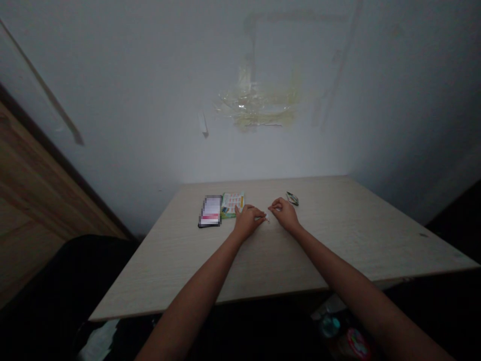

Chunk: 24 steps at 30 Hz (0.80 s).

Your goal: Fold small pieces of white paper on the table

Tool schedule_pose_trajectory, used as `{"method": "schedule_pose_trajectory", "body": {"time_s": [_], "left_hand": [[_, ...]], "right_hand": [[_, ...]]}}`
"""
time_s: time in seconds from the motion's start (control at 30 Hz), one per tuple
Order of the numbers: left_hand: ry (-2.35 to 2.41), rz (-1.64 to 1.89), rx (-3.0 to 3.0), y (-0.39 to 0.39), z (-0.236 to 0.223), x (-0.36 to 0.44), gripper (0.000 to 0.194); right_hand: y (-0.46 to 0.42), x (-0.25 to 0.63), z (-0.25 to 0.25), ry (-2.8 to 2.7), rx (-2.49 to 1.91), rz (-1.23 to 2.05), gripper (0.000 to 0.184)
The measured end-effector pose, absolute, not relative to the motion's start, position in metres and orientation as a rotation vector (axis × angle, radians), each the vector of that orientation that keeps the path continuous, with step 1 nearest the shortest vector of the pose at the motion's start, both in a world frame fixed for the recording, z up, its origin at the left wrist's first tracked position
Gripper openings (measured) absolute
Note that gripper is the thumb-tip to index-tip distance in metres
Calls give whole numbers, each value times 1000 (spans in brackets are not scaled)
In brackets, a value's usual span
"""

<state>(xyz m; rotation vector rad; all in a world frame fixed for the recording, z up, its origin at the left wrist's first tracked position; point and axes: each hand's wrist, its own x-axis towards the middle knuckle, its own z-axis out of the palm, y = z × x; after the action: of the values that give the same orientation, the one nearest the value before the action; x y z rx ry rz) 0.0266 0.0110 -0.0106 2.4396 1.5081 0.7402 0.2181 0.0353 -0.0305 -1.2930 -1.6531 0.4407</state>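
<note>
A pale wall (pixel 150 100) fills the upper part of the view, marked with grey streaks. Below it, a light wood-look bench (pixel 338 235) has its back edge along the wall. At the far left leans a brown wooden panel (pixel 33 220), with a black shape (pixel 93 260) beside the bench, too dark to make out. Two bare forearms (pixel 203 271) reach in over the front edge of the bench. A patch of clear, yellowed tape (pixel 255 108) clings to the wall above.

The left hand (pixel 248 220) is low over the middle of the bench, palm down, its grip narrow with the fingers together. The right hand (pixel 286 214) faces it, just apart, thumb and forefinger tips drawn close in a narrow grip; whether anything sits between them I cannot tell.

A phone (pixel 211 210) with a pixelated screen lies to the left, and a printed green-and-white leaflet (pixel 231 201) lies between it and the left hand. A small crumpled packet (pixel 292 198) lies just beyond the right hand. Smallest is a white scrap (pixel 267 216) between the hands, at the left fingertips; whether they pinch it I cannot tell.
</note>
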Motion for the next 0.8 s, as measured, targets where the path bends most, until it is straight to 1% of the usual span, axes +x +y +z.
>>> {"method": "schedule_pose_trajectory", "body": {"time_s": [0.13,0.47,0.57,0.8], "left_hand": [[1501,736,2424,11,-9,27,17],[1540,711,2361,9,-5,27,17],[1549,704,2381,10,-5,27,18],[1586,671,2465,8,-5,26,19]], "right_hand": [[38,219,-33,-1653,-1205,484,11],[31,220,-32,-1703,-1159,678,24],[29,221,-30,-1747,-1182,660,23],[30,221,-24,-1893,-1216,506,17]]}}
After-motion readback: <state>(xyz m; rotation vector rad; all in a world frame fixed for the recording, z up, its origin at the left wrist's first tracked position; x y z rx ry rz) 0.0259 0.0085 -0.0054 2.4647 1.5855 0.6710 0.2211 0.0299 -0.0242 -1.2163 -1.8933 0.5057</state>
